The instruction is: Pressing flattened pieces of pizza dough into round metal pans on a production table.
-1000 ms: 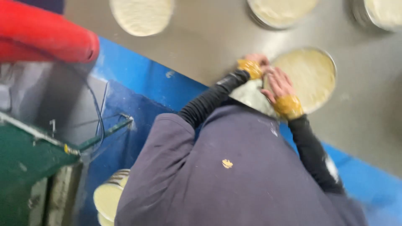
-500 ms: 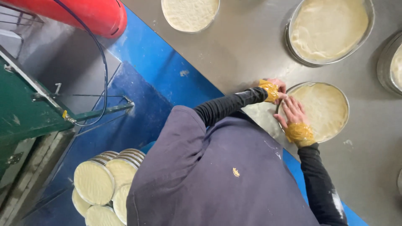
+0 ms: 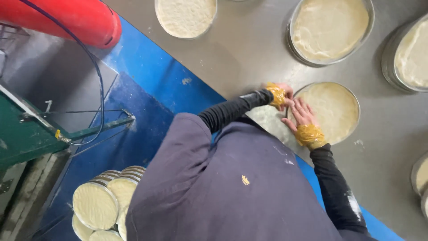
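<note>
At the far left, a stack of dough-filled round tins (image 3: 100,203) sat low beside the blue worktop edge (image 3: 151,71), and more of that stack showed than half a second before, because your view had swung and widened. Moving right, your left hand (image 3: 280,94) rested at the near rim of the round pan of flattened dough (image 3: 332,111), fingers curled against the edge; I could not tell whether they pinched it. Your right hand (image 3: 303,117) lay flat on the dough, fingers spread apart, pressing near the rim. Both hands had hardly shifted over the last second, so the pressing at that same edge was still going on. Further right and above, other filled pans (image 3: 330,29) stood well apart on the grey worktop (image 3: 249,49).
</note>
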